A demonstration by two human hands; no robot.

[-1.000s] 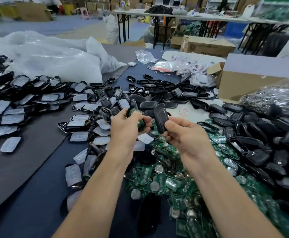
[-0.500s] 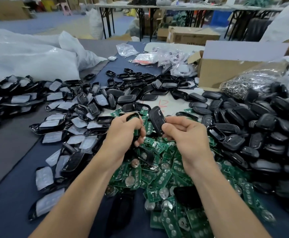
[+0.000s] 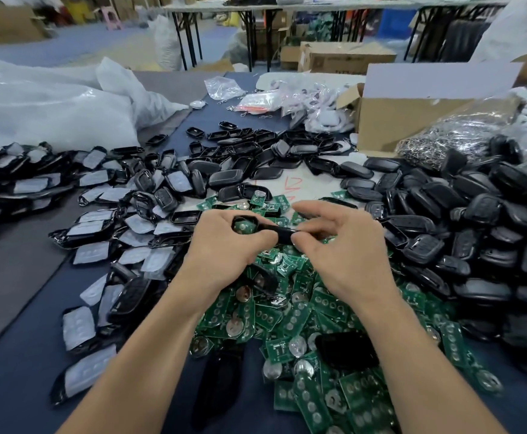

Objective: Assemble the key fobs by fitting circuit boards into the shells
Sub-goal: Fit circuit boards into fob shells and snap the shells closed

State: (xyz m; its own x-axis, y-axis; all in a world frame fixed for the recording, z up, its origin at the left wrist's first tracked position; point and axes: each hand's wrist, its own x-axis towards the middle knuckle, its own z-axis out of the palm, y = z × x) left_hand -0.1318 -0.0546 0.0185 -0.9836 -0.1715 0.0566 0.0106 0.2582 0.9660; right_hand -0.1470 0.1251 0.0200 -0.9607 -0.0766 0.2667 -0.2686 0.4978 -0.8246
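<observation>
Black shell (image 3: 280, 233) holding green board (image 3: 244, 226), left grip (image 3: 221, 245) clasping it, right grip (image 3: 346, 249) pinching it, red scrawl (image 3: 292, 184) unreadable.

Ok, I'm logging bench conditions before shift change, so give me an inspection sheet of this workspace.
Surface: dark blue mat, with a grey mat at the left.
Job's things: lower shell with a circuit board seated in it; cover meeting it; pile of loose boards; heap of black shells; film-covered shells.
Clutter: white plastic bags, cardboard box, bag of metal rings.
Grippers: left hand grips the lower shell; right hand pinches the cover.
Cables: nothing seen.
Surroundings: folding tables; a person in white at the far right.
</observation>
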